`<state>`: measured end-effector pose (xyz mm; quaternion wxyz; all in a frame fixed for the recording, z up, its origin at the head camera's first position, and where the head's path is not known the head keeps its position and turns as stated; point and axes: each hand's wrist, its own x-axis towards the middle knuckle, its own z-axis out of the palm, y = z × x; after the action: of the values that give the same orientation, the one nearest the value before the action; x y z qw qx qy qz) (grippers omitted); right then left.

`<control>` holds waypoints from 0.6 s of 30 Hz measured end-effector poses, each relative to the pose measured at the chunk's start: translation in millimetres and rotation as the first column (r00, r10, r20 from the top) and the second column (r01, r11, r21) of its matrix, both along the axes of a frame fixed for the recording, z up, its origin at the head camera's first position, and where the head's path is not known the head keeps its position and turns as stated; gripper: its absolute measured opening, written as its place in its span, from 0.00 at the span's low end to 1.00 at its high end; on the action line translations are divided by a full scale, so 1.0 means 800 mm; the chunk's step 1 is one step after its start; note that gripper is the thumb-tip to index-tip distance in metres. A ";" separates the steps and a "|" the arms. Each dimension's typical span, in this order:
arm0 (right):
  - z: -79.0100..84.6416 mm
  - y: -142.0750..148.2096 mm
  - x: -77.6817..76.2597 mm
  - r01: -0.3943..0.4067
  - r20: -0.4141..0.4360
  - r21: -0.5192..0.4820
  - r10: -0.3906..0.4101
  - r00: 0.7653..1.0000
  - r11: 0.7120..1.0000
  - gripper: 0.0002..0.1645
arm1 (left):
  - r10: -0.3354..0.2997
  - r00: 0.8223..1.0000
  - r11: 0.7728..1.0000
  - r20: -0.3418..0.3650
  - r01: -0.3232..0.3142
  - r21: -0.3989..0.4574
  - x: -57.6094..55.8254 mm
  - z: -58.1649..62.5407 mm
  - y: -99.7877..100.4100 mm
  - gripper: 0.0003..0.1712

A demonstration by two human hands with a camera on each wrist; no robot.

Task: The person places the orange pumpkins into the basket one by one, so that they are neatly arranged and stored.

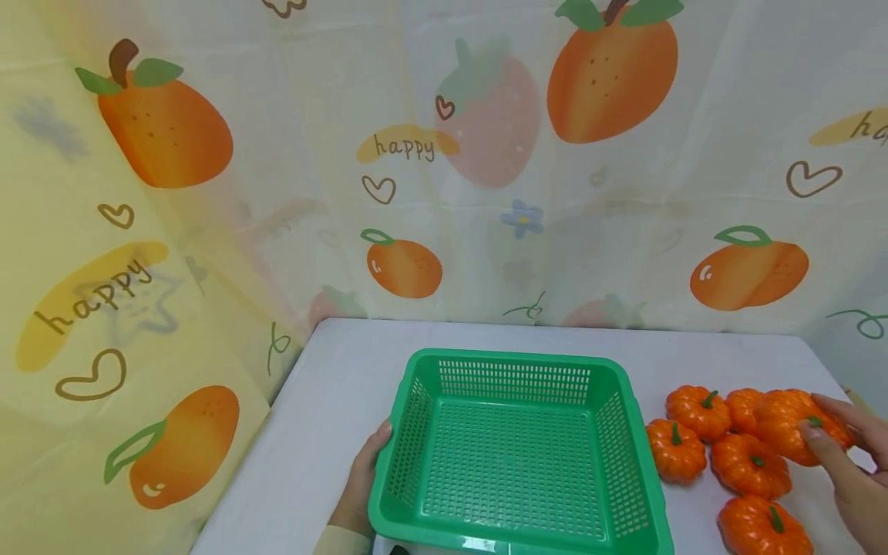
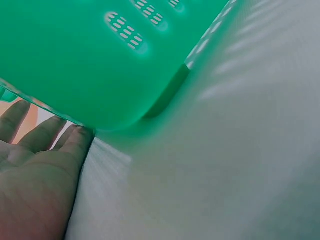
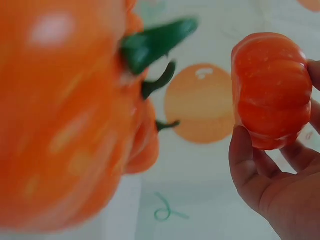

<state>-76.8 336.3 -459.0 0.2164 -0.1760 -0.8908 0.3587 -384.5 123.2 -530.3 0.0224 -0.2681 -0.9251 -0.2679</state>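
The table (image 1: 298,462) is white. On it, near the middle, sits a green basket (image 1: 513,357), upright. To its right, five orange pumpkins (image 1: 751,466) rest in a loose cluster, the leftmost just beside the basket. A dark thing (image 1: 398,550), perhaps on the table too, is cut off at the picture's bottom.

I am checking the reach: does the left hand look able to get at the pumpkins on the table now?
Probably not without reaching across: the left hand touches the left side of the green basket, which stands between it and the pumpkins.
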 end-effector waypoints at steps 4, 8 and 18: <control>0.012 -0.007 -0.003 -0.111 0.002 0.029 0.111 0.994 0.993 0.31 | 0.052 0.998 0.995 0.039 -0.049 -0.085 -0.048 -0.046 0.030 0.14; 0.021 -0.019 -0.004 -0.185 0.009 0.023 0.185 0.983 0.982 0.31 | 0.020 0.999 0.998 0.044 -0.017 -0.063 -0.054 -0.054 0.026 0.17; 0.035 -0.058 -0.005 -0.301 -0.075 -0.009 0.299 0.951 0.954 0.29 | 0.023 0.993 0.997 0.118 -0.014 -0.079 -0.048 -0.045 0.020 0.28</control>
<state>-80.8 290.1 -431.3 0.1901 -0.0277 -0.8951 0.4024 -422.8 139.5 -566.6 -0.0407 -0.2436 -0.9371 -0.2468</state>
